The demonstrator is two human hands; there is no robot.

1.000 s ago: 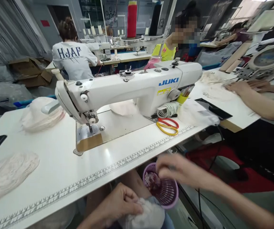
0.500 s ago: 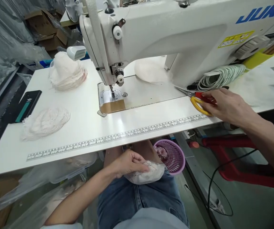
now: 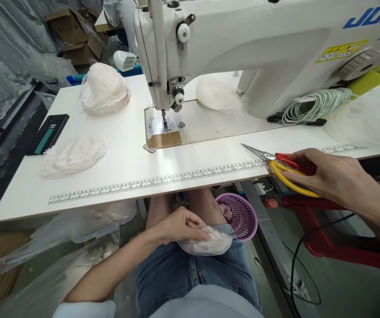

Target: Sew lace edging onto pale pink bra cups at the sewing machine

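Observation:
Over my lap, my left hand (image 3: pixel 185 227) pinches a sheer white piece of fabric (image 3: pixel 214 244) between thumb and fingers. My right hand (image 3: pixel 322 174) grips a pair of scissors (image 3: pixel 281 170) with one red and one yellow handle, above the table's front edge. Their pointed blades aim left, toward the white sewing machine (image 3: pixel 259 39). Under its needle area lies a metal plate with a brown patch. A tall stack of white fabric pieces (image 3: pixel 104 90) and a flatter lacy white pile (image 3: pixel 75 159) lie on the left of the table.
A printed ruler strip (image 3: pixel 163 180) runs along the front of the white table (image 3: pixel 127 150). A black and green box (image 3: pixel 51 132) lies at the left. Coiled pale cord (image 3: pixel 316 106) sits by the machine's base. A purple basket (image 3: pixel 243 216) stands below, near a red stool (image 3: pixel 349 238).
My right hand has brought the scissors nearer to me, from beside the coiled cord to the table's front edge. My left hand keeps its pinch on the fabric. The view has shifted slightly.

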